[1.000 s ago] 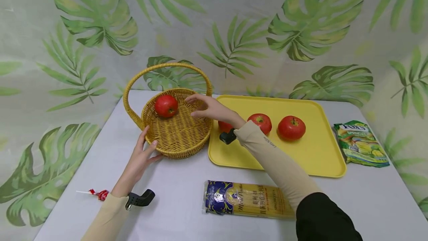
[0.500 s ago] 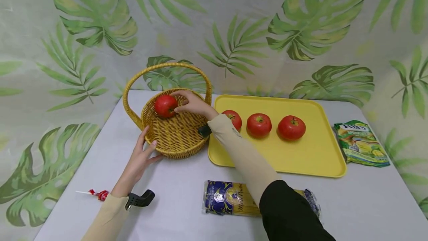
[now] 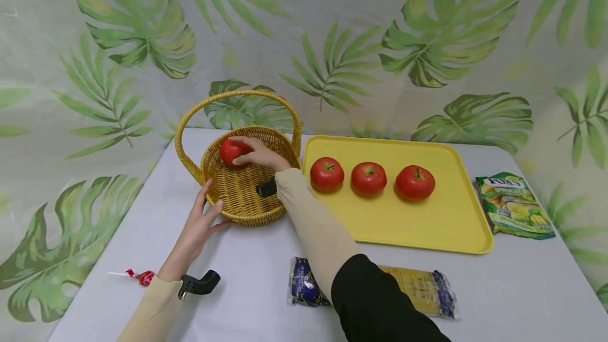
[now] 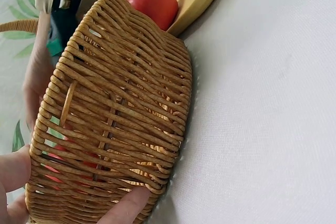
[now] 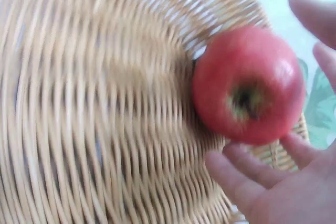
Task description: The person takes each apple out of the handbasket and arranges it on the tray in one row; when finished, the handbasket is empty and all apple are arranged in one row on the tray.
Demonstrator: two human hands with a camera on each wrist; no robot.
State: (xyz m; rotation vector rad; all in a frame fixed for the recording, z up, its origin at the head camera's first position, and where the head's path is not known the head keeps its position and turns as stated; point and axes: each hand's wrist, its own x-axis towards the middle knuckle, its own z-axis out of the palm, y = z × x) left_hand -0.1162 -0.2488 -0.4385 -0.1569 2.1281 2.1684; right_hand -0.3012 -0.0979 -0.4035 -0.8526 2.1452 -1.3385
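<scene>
A yellow wicker basket (image 3: 247,218) with a tall hoop handle stands at the back left, holding one red apple (image 3: 229,152) at its far left inside. My right hand (image 3: 258,153) is inside the basket, its fingers spread over and about that apple; in the right wrist view the apple (image 5: 247,85) lies between parted fingers (image 5: 257,174), some standing clear of it. Whether any fingertip presses it, I cannot tell. My left hand (image 3: 197,226) touches the basket's near left side with spread fingers. One left fingertip (image 4: 134,203) lies against the woven outer wall (image 4: 115,103).
To the basket's right is a yellow tray (image 3: 404,226) with three red apples (image 3: 369,179) in a row. A spaghetti packet (image 3: 413,289) lies in front, partly under my right sleeve. A green candy bag (image 3: 515,205) is far right; a red-wrapped lollipop (image 3: 144,277) lies near left.
My right hand has moved left across the basket, from above its right side to over the apple inside. My left hand stays at the basket's side. The tray's left apple has come into full view.
</scene>
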